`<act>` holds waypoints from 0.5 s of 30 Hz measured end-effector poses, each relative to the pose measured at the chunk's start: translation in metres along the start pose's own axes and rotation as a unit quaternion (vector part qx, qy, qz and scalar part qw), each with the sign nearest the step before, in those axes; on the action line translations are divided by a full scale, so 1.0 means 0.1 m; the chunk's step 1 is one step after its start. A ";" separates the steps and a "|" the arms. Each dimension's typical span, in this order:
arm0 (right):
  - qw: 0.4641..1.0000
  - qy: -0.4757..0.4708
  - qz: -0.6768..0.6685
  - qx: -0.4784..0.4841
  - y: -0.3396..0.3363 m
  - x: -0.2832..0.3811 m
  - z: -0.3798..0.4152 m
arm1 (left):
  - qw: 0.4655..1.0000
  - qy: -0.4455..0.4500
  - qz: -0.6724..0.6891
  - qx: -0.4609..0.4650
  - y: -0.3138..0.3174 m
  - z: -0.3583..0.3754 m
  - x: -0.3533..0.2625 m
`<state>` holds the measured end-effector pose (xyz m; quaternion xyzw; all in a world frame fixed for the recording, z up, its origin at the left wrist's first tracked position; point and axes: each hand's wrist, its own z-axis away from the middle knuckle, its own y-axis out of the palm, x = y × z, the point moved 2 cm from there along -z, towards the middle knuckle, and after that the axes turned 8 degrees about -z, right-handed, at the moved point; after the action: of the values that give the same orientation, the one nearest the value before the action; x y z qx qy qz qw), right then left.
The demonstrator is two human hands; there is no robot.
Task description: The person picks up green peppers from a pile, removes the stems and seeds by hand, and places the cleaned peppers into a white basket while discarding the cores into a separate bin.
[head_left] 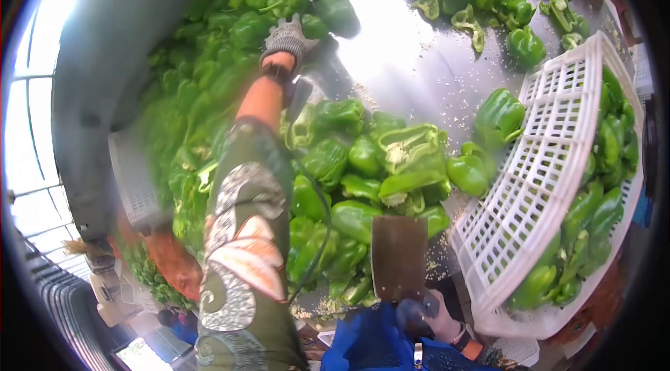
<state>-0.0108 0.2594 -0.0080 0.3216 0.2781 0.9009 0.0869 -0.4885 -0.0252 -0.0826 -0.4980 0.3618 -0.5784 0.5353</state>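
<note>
Among green peppers [335, 18], gloved left hand [286, 39], apparently closed; right hand [433, 318] gripping cleaver [398, 258].

Cleaver handle [413, 315] hidden in right hand [436, 316]; crate [544, 161] edge-cropped.

Ahead of you a white slatted plastic crate [530, 189] leans on the steel table [412, 57] with cut green pepper pieces [593, 224] inside, pale seeds [457, 120] speckle the metal, and another white crate [132, 182] sits left.
</note>
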 end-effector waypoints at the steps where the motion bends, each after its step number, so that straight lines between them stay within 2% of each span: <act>1: 0.999 -0.036 0.018 -0.016 -0.05 -0.02 0.00 | 0.997 -0.035 0.020 0.061 0.07 -0.12 -0.12; 3: 0.993 -0.084 0.060 -0.053 -0.17 -0.11 -0.08 | 0.992 -0.121 -0.021 0.034 0.25 -0.16 -0.31; 6: 0.987 -0.059 0.125 -0.086 -0.30 -0.45 -0.02 | 0.990 -0.133 0.030 -0.039 0.33 -0.19 -0.14; 7: 0.985 -0.019 0.148 -0.082 -0.46 -0.75 0.00 | 0.972 -0.066 0.224 -0.020 0.54 -0.22 -0.01; 8: 0.987 -0.017 0.136 -0.087 -0.44 -0.76 0.04 | 0.913 0.003 0.409 0.001 0.95 -0.27 0.21; 9: 0.988 -0.016 0.123 -0.092 -0.35 -0.62 0.03 | 0.815 0.065 0.575 0.024 1.00 -0.09 0.33; 11: 0.992 -0.075 0.041 -0.097 -0.13 -0.12 -0.07 | 0.804 0.056 0.592 0.010 1.00 0.50 0.52; 12: 0.992 -0.091 0.003 -0.091 0.00 0.17 -0.13 | 0.747 0.089 0.654 0.073 0.70 0.91 0.56; 14: 0.971 -0.191 0.091 -0.114 0.13 0.30 -0.10 | 0.642 0.109 0.751 0.108 0.11 1.69 0.68; 15: 0.940 -0.284 0.129 -0.138 0.23 0.35 -0.06 | 0.600 0.096 0.790 0.085 -0.07 2.01 0.75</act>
<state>-0.0413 0.2498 0.0195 0.5822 0.0709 0.8050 0.0889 -0.2914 -0.0743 -0.0128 0.0878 0.6125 -0.0028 0.7855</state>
